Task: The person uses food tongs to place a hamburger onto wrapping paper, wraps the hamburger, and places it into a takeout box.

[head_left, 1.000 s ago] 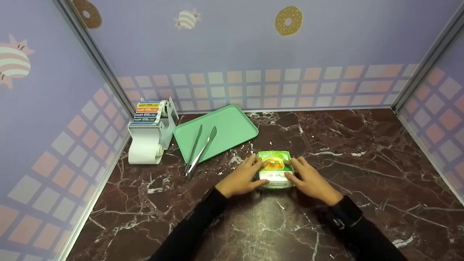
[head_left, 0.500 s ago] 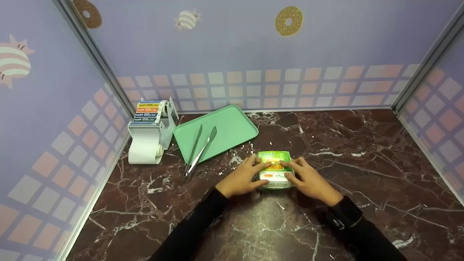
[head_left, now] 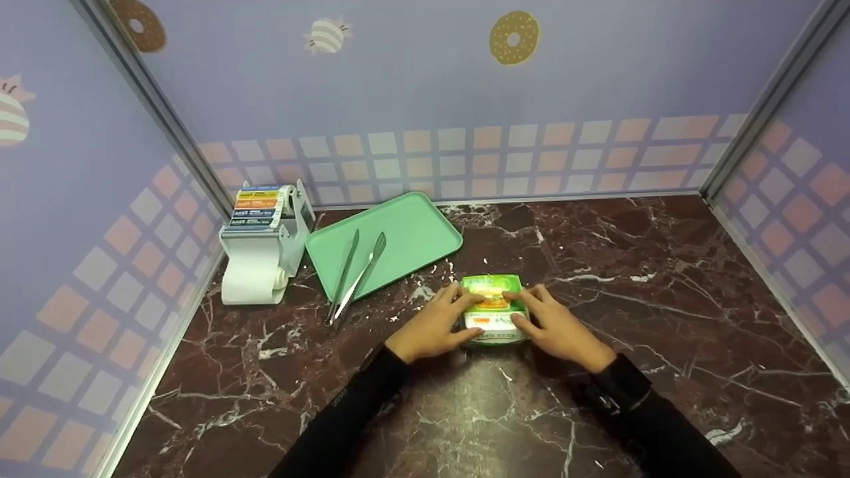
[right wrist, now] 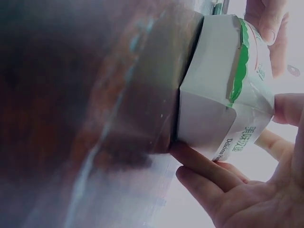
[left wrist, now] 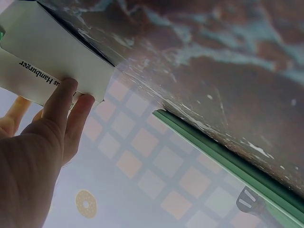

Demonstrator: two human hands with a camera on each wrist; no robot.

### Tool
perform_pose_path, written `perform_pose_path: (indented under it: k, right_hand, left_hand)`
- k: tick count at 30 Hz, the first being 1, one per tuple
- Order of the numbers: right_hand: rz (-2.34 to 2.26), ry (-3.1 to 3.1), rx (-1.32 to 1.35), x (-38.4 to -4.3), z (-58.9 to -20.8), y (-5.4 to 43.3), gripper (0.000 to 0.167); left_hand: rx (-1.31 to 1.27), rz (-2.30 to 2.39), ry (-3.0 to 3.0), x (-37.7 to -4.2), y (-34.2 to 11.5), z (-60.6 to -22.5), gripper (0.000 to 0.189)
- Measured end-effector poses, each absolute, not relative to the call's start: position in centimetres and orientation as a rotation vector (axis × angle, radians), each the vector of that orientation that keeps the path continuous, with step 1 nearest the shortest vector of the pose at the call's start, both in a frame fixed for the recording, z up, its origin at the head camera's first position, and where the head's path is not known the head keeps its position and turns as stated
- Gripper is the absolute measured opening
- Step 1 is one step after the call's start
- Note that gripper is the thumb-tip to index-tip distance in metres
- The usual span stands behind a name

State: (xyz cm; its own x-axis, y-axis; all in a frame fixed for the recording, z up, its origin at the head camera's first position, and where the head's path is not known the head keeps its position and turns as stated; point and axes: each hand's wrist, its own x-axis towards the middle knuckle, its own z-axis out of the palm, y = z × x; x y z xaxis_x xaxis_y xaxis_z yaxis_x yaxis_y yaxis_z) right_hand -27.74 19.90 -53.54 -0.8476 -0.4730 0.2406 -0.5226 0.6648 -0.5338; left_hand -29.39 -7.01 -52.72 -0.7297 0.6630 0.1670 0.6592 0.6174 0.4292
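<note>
A green and white hamburger box [head_left: 493, 321] with a burger picture on its lid sits on the dark marble counter. From the left, my left hand [head_left: 433, 326] holds it, index finger over the lid and thumb at the near corner. My right hand [head_left: 561, 330] holds the opposite side, its index finger also reaching over the lid. In the left wrist view, fingertips touch the box's white side [left wrist: 42, 64], printed with "Hamburger". The right wrist view shows the white carton [right wrist: 211, 78] between thumb and fingers, with a green scalloped flap edge [right wrist: 241, 66].
Behind and left of the box lies a green tray [head_left: 425, 229], with tongs [head_left: 358, 275] resting on it, handles past its near edge. A label dispenser [head_left: 262, 232] with colored rolls stands at the left wall. White crumbs [head_left: 423, 292] dot the counter near the tray.
Both index fingers have moved inward over the lid since one second ago. The head view has shifted slightly to the right. The box stays in place.
</note>
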Motion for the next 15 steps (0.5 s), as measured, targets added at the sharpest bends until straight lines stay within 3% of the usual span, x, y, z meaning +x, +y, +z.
perform_pose_path:
  k: [5, 15]
  right_hand:
    - [0.954, -2.809, 0.860, -28.0, -53.1, 19.6, 0.043]
    - [1.066, -2.826, 0.868, -28.1, -52.3, 20.4, 0.051]
  left_hand:
    - [1.081, 0.797, 2.825, -29.3, -7.4, -52.7, 0.056]
    - [0.920, 1.057, 2.773, -29.5, -7.9, -52.2, 0.072]
